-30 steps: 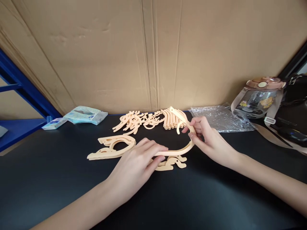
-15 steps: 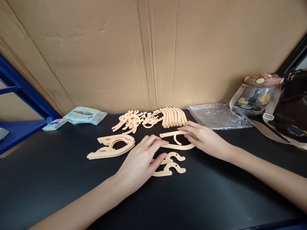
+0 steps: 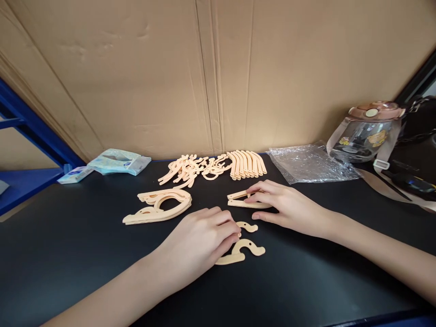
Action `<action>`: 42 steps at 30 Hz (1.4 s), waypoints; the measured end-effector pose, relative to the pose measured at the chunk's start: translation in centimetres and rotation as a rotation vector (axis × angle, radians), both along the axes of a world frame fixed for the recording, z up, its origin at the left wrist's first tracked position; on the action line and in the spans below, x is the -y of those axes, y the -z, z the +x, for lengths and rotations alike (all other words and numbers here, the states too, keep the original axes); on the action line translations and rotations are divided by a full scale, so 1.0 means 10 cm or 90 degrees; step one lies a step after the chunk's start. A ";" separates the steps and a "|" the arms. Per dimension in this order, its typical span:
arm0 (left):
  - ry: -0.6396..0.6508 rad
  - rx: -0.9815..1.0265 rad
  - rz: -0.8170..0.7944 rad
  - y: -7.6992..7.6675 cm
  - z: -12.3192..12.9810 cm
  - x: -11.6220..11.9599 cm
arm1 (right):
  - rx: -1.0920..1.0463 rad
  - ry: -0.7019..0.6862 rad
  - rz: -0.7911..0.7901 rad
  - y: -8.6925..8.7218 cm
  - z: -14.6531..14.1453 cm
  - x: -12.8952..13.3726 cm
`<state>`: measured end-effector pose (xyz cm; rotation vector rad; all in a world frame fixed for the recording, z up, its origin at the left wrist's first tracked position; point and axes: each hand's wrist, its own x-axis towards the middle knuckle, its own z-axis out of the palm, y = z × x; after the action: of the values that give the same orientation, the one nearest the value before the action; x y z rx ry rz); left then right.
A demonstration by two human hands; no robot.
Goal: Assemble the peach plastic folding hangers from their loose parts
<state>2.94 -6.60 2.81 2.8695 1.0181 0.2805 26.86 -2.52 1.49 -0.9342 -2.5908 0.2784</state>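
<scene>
My left hand [image 3: 207, 236] is closed, its thumb and fingertips pinching a pale wooden hook piece [image 3: 252, 227] whose other end is hidden under the hand. A second wooden hook piece [image 3: 250, 245] lies flat just nearer to me, its left end beneath the hand. My right hand [image 3: 286, 204] reaches over a folded pair of curved wooden hanger arms [image 3: 238, 203]. Two of its fingers rest on the arms while the thumb stands apart below them. On the left lies a stack of folded wooden hangers [image 3: 185, 206].
Behind lie a loose heap of small wooden hook pieces [image 3: 187, 169] and a row of curved wooden arms [image 3: 247, 164]. A clear plastic bag [image 3: 306, 163] and a strapped bottle [image 3: 364, 136] are at the right. Tissue packs [image 3: 119, 162] sit back left, before a cardboard wall [image 3: 136, 81].
The hanger arms have come closer together under my right hand, and its thumb has moved down, off them. My left hand has left the arms and closed on the farther hook piece.
</scene>
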 end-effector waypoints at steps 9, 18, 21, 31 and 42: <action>-0.111 0.016 -0.027 0.00 -0.05 -0.02 | -0.108 0.041 -0.173 0.03 0.01 -0.03; -0.281 -0.010 -0.009 -0.04 -0.06 -0.06 | -0.197 0.010 -0.421 -0.03 0.04 -0.08; -0.219 -0.011 -0.013 -0.05 -0.04 -0.04 | -0.202 0.007 -0.451 -0.05 0.03 -0.07; -0.211 0.003 -0.035 -0.05 -0.01 -0.02 | -0.191 -0.008 -0.477 -0.05 0.04 -0.05; -0.171 -0.014 -0.037 0.05 0.00 -0.02 | -0.178 -0.050 -0.479 -0.06 0.04 -0.02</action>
<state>2.91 -6.42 2.32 2.6878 1.3922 0.2313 27.22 -2.28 2.08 -0.9213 -2.2638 1.3625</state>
